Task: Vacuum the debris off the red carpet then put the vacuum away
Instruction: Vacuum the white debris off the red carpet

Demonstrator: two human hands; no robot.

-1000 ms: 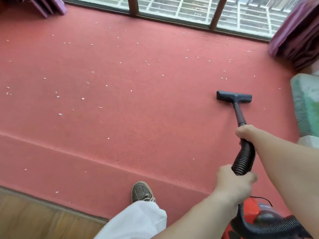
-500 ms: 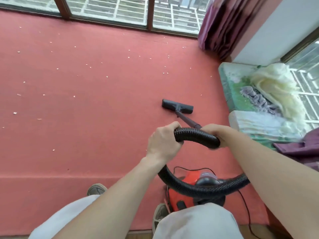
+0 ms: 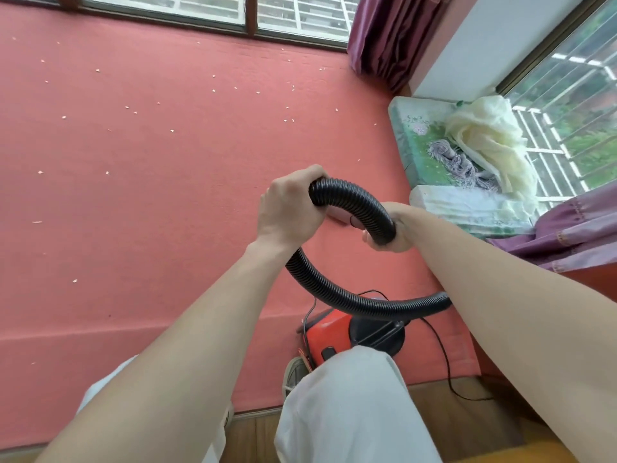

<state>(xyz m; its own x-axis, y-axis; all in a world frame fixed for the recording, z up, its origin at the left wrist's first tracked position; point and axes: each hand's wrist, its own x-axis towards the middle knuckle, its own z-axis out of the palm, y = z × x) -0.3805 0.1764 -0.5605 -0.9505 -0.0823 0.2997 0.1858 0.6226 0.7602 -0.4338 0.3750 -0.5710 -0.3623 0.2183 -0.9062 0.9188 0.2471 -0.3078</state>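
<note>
Lower centre: red vacuum body (image 3: 329, 335) sits on the red carpet (image 3: 150, 202), just past a knee in white trousers (image 3: 347, 402). Thin power cord (image 3: 445, 362) trails right toward the wood floor (image 3: 253, 439). Black hose (image 3: 354, 202) loops up from the body to frame centre. Left grip (image 3: 287, 208) curls over the top of the bend, right grip (image 3: 395, 228) wraps it just right of that. Both are closed tight on the hose. White debris (image 3: 172, 131) is scattered over the upper-left carpet, up to the window (image 3: 213, 8).
</note>
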